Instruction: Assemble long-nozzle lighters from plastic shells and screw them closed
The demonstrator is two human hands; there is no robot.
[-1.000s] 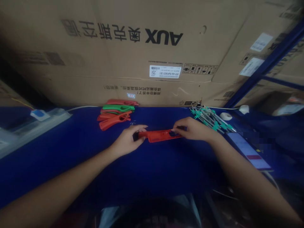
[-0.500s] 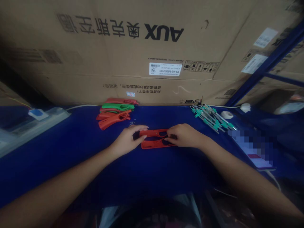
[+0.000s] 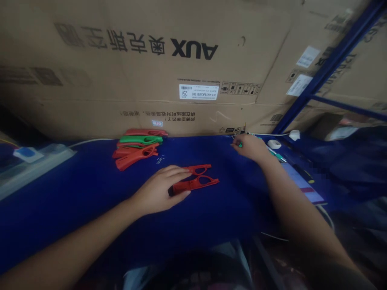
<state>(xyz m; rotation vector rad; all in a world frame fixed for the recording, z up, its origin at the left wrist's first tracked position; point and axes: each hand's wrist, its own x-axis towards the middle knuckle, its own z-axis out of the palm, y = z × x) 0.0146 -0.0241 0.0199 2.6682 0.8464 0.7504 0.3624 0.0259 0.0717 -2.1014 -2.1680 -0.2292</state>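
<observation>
Two red plastic handle halves, each with a loop-shaped opening, lie side by side on the blue table; the near half [image 3: 196,183] is a little closer to me than the far half [image 3: 201,168]. My left hand [image 3: 160,187] is closed around their left ends, fingers over the far one and thumb along the near edge. At the back right, my right hand [image 3: 252,147] is over a pile of thin metal rods with green plastic parts [image 3: 279,156]. Its fingers are pinched, with a green part showing at the fingertips. The hand covers most of the pile.
Stacked red and green handle halves [image 3: 137,147] lie at the back left, with tiny metal pins [image 3: 160,159] beside them. A large cardboard box [image 3: 136,88] stands behind the table. A white roll [image 3: 274,143] and a phone-like device [image 3: 302,183] are at right, by a blue metal frame [image 3: 326,68].
My right hand has left the red halves and moved right and back to the rods. My left hand now spans both halves. The view has shifted slightly right.
</observation>
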